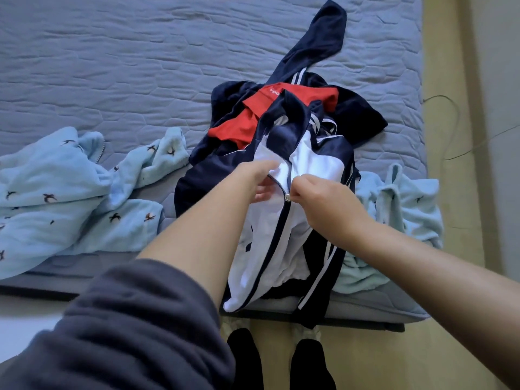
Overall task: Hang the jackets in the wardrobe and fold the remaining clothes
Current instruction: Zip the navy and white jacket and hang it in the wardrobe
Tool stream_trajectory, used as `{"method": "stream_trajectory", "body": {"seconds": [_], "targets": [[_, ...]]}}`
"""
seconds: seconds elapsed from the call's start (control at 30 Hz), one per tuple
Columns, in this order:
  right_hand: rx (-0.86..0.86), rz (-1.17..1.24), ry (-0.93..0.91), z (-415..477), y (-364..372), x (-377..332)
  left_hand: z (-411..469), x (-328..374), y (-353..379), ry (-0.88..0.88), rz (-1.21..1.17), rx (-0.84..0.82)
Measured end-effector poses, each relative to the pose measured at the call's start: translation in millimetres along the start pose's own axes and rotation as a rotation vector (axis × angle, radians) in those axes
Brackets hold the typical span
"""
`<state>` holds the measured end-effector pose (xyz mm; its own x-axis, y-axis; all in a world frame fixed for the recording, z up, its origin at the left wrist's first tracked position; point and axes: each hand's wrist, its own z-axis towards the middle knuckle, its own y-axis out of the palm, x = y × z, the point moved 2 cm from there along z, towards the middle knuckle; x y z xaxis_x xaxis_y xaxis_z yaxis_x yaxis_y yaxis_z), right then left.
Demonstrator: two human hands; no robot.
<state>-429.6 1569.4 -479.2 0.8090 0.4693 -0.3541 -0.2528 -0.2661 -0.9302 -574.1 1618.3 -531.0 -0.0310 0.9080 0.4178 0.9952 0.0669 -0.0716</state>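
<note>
Jacket zip step: pull pinched by R hand; front prob. gripped by L hand. Next: pull drawn steadily, hung after.

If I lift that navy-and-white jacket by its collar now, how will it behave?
Likely floppy: the navy-and-white jacket creases and sags over the bed edge. Probably light, since the fabric looks thin. Its upper front is unzipped, so it may gape open.

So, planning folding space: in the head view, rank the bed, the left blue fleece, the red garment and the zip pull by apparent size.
1. bed
2. left blue fleece
3. red garment, partly hidden, so judged by what shows
4. zip pull on the jacket, smallest
</note>
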Motion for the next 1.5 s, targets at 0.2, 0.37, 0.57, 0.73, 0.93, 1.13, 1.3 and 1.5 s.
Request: {"method": "stream_trajectory", "body": {"seconds": [0.2,0.37,0.57,0.73,0.93,1.13,1.3,1.5], "targets": [[-0.267,-0.002,0.136,-14,24,14,3,9,-13,0.082,-0.621,0.027],[-0.127,0.413,0.627,34,34,26,-13,-1,-17,0.099,-0.66,-0.12],[-0.204,-0.084,0.775,101,78,34,-17,-25,-23,0.069,-0.643,-0.268],[-0.224,-0.203,0.859,90,100,74,-8,-39,-33,0.116,-0.684,-0.318],[0.082,0.679,1.203,67,92,83,-3,-48,-31,0.145,-0.61,-0.233],[0.298,2.111,0.968,44,32,22,-51,-32,-54,0.281,-0.545,-0.035],[0.088,1.845,0.94,-3,-56,-41,-152,-19,-80,0.388,-0.604,0.082],[0.266,1.634,0.875,-54,-165,-94,-292,-43,-101,0.616,-0.679,0.319]]}}
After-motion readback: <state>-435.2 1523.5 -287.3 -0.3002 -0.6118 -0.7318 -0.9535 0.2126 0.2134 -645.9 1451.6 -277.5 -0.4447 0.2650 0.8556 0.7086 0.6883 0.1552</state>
